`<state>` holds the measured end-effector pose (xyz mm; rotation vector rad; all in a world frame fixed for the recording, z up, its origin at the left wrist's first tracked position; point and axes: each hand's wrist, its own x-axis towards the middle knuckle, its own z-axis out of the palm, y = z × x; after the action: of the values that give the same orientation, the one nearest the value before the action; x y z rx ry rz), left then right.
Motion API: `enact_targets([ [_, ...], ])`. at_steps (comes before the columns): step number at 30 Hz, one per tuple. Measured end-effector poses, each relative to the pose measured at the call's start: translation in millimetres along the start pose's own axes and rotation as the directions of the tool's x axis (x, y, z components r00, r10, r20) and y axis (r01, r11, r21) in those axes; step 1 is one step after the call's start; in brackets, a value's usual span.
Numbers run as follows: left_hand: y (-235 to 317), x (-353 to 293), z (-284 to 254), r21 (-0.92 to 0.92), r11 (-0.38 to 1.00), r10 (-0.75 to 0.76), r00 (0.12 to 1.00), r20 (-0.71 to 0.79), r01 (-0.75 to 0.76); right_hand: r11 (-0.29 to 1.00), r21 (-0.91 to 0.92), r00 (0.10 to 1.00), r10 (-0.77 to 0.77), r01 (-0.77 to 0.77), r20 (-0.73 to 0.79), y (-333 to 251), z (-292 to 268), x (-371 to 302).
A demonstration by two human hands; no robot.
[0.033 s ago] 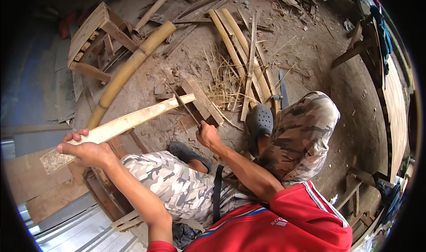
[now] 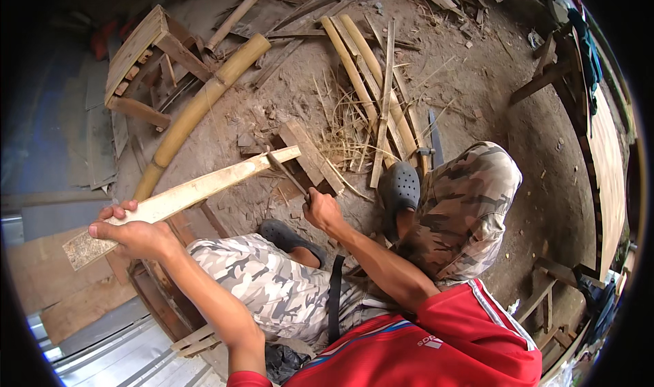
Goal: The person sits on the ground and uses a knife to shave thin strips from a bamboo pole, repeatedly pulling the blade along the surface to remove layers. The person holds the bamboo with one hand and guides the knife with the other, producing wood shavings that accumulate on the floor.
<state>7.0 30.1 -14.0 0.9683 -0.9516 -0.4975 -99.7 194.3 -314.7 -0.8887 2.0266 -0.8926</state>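
At the upper left, a wooden stool (image 2: 138, 57) is standing beside a bamboo pole (image 2: 204, 98), which is lying lengthwise on the dirt floor (image 2: 524, 203). At the upper centre, split bamboo (image 2: 355, 63) is lying next to loose shavings (image 2: 340, 140), with a dark blade (image 2: 435, 138) resting just to the right. A blue-green cloth (image 2: 586, 53) is hanging above a pale panel (image 2: 608, 183) at the right edge, while a ridged metal sheet (image 2: 129, 360) is occupying the lower left corner.
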Motion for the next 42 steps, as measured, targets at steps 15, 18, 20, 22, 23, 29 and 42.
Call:
enact_targets([
  [15, 7, -3, 5, -0.002, 1.0, -0.022, 1.0, 0.018, 0.022, 0.995, 0.05, 0.996, -0.084, 0.083, 0.012, -34, -6, 12],
  [18, 0, 1, -2, -0.035, 0.999, -0.003, 1.0, 0.023, 0.003, 0.994, 0.027, 0.994, -0.11, 0.109, 0.018, -39, -3, 6],
  [20, 1, -1, -1, -0.003, 1.0, 0.003, 1.0, 0.026, -0.003, 0.996, 0.018, 0.996, -0.09, 0.09, 0.008, -33, 0, 4],
  [22, 5, -4, 6, -0.017, 1.0, 0.009, 0.999, 0.035, -0.008, 0.999, 0.036, 0.999, -0.023, 0.025, -0.04, -17, 1, 18],
  [23, 0, 1, 2, -0.018, 1.0, 0.013, 0.999, 0.033, -0.013, 0.999, 0.032, 0.999, -0.038, 0.039, -0.033, -20, -1, 17],
  [29, 9, -10, 9, 0.003, 1.0, 0.016, 0.999, 0.046, -0.016, 0.997, -0.045, 0.998, 0.061, -0.061, -0.011, 4, 8, 16],
  [42, 7, -4, 0, 0.022, 0.999, 0.025, 0.999, 0.021, -0.025, 1.0, -0.002, 0.999, 0.021, -0.021, 0.033, -10, 17, 9],
])
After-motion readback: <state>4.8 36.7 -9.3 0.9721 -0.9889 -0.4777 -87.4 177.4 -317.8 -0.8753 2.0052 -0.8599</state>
